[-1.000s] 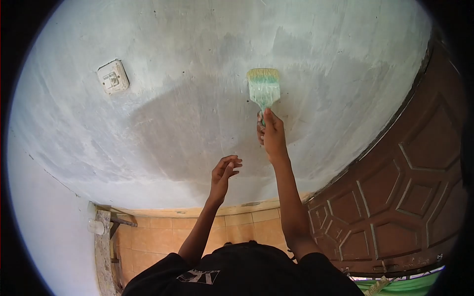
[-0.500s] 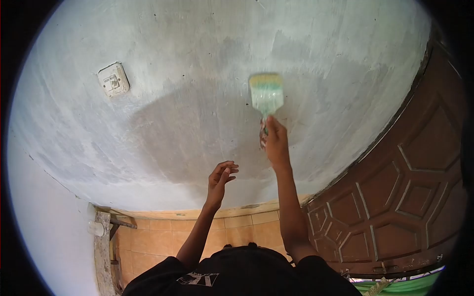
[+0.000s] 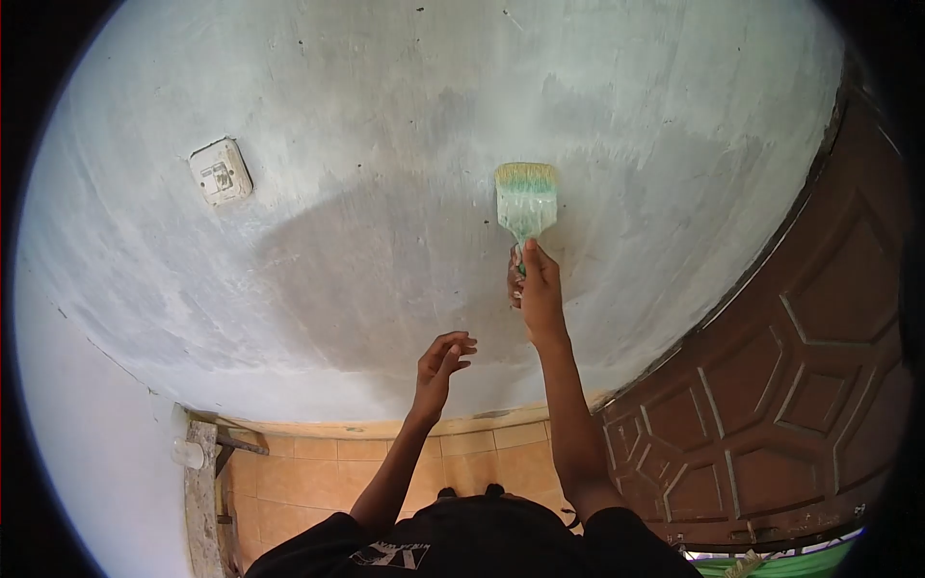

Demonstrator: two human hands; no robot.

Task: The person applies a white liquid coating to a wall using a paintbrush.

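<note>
A wide paintbrush (image 3: 527,204), with pale bristles and a green and white smeared body, points upward against the wall (image 3: 405,125). My right hand (image 3: 539,286) is closed around its handle, thumb along the front. Lower and to the left, my left hand (image 3: 443,371) hangs before the wall with fingers loosely curled and apart, holding nothing. Patchy white and grey coating covers the wall surface, with my shadow across its middle.
At upper left a light switch (image 3: 221,172) sits on the wall. A brown panelled door (image 3: 771,385) stands at right. Below are orange floor tiles (image 3: 318,472) and, at lower left, a wooden bench (image 3: 200,491) with a clear cup (image 3: 188,453).
The paintbrush and my right hand appear slightly lower in view. My left hand has shifted a little right and down. The whole wall view has also moved slightly.
</note>
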